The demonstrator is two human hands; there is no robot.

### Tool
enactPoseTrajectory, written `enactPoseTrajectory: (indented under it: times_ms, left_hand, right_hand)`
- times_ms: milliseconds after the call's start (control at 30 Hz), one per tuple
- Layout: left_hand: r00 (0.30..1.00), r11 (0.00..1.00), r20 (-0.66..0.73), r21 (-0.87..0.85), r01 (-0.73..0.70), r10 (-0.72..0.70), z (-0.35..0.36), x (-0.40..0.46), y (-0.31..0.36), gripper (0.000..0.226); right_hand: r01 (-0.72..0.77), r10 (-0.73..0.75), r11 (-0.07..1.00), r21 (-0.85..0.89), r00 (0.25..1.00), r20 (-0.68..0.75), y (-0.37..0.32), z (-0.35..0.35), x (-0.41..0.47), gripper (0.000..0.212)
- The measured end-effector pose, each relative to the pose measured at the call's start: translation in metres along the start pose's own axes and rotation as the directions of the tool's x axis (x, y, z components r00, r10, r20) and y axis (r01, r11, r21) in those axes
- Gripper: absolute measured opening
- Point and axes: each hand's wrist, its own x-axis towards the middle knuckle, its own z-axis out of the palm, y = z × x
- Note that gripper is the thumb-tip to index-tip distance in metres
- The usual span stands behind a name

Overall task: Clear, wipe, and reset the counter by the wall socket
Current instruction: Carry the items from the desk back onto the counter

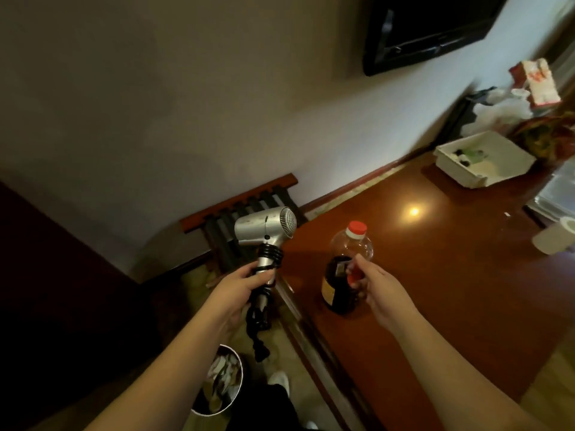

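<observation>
My left hand [239, 289] grips the handle of a silver hair dryer [267, 225], held up past the left end of the brown wooden counter [451, 275]. Its black coiled cord [258, 328] is wound round the handle and hangs down with the plug. A clear bottle [348, 269] with a red cap and dark liquid stands on the counter near its left end. My right hand [379, 290] is at the bottle's right side, fingers apart and touching or almost touching its label; I cannot tell which.
A white tray [485, 160] with small items sits at the counter's far end, with plastic bags and a red-white packet [538, 82] behind it. A white cup [553, 234] stands at the right. A wooden luggage rack [249, 206] is by the wall, a waste bin [221, 381] on the floor, a wall TV [429, 26] above.
</observation>
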Motion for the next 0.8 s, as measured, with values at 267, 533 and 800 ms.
enactPoseTrajectory:
  times_ms: [267, 533, 800]
  left_hand:
    - [0.972, 0.981, -0.205, -0.13, -0.145, 0.117, -0.099, -0.08, -0.019, 0.041]
    - [0.895, 0.936, -0.404, -0.202, -0.289, 0.189, -0.219, -0.177, -0.039, 0.03]
    - [0.817, 0.915, -0.512, -0.135, -0.381, 0.265, -0.35, -0.278, -0.048, 0.032]
  right_hand:
    - [0.115, -0.08, 0.988, -0.103, 0.951, 0.298, -0.033, 0.119, -0.051, 0.033]
    - [0.23, -0.106, 0.953, -0.198, 0.863, 0.494, -0.051, 0.27, -0.12, 0.033]
    - [0.193, -0.106, 0.978, -0.085, 0.798, 0.593, -0.057, 0.411, -0.209, 0.028]
